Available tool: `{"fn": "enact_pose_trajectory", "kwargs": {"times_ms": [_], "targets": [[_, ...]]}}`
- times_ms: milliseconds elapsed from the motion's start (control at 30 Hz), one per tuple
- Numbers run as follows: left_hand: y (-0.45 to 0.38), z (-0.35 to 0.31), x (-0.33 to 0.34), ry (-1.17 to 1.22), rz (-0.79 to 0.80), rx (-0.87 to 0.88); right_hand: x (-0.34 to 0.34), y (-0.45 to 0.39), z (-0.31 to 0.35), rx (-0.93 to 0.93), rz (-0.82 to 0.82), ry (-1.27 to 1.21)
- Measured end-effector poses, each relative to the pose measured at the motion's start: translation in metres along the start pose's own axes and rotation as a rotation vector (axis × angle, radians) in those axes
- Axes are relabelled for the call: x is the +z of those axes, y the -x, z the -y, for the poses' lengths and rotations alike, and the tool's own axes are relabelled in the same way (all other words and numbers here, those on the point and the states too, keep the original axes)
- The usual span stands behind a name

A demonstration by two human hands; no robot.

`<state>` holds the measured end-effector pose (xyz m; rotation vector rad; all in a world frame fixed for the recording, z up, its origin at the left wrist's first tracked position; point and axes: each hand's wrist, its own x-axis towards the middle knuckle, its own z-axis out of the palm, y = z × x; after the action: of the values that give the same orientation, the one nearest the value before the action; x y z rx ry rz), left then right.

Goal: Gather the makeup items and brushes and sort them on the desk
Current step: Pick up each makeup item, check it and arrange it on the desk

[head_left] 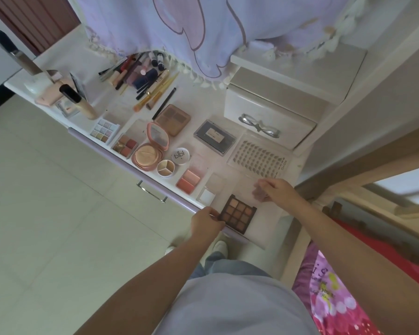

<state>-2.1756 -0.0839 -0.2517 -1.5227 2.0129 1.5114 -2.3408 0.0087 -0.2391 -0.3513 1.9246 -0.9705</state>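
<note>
Head view. White glossy desk runs diagonally from upper left to lower centre, lilac rounded front edge, metal drawer handle below it.

Crowded surface: heap of brushes, pencils and tubes at upper centre under the fringed lilac cloth. Tall beige foundation bottle with black cap lies tilted at upper left, beside a pastel nine-pan palette. Centre: tan square four-pan palette, pink round compact open with puff and mirror, small round three-section concealer pot, white round lid just beside it. Pink two-pan blush near centre. Grey clear-lidded rectangular case and a clear sheet of dark lash clusters at centre right, in front of a white drawer box with silver bow handle.

Task item in hand: dark square nine-pan brown eyeshadow palette, matte pans, at the desk's front edge, lower centre. Its clear plastic lid is hinged up.

Left hand pinches the palette's left corner, fingers curled on it. Right hand grips the clear lid's far edge, fingers seen blurred through the plastic.

Pink printed fabric at lower right.
</note>
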Motion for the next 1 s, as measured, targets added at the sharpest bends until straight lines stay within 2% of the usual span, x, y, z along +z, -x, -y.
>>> {"fn": "enact_pose_trajectory", "kwargs": {"times_ms": [233, 300, 433, 500, 567, 700, 1000], "targets": [[0.001, 0.002, 0.000, -0.211, -0.023, 0.066, -0.005, 0.000, 0.003, -0.024, -0.027, 0.177], [0.001, 0.002, -0.003, -0.256, -0.034, 0.098, -0.011, 0.002, 0.009, -0.064, -0.083, 0.242], [0.001, -0.004, -0.014, -0.390, -0.056, 0.223, -0.025, -0.001, 0.024, -0.230, -0.261, 0.524], [0.002, -0.008, -0.019, -0.437, -0.080, 0.293, -0.031, -0.009, 0.028, -0.284, -0.297, 0.642], [0.003, -0.012, -0.024, -0.473, -0.112, 0.368, -0.033, -0.019, 0.029, -0.287, -0.228, 0.796], [0.000, -0.018, -0.033, -0.511, -0.166, 0.506, -0.033, -0.033, 0.027, -0.133, -0.080, 1.129], [-0.005, -0.034, -0.048, -0.624, -0.164, 0.647, -0.037, -0.033, 0.019, -0.044, -0.139, 1.093]]}}
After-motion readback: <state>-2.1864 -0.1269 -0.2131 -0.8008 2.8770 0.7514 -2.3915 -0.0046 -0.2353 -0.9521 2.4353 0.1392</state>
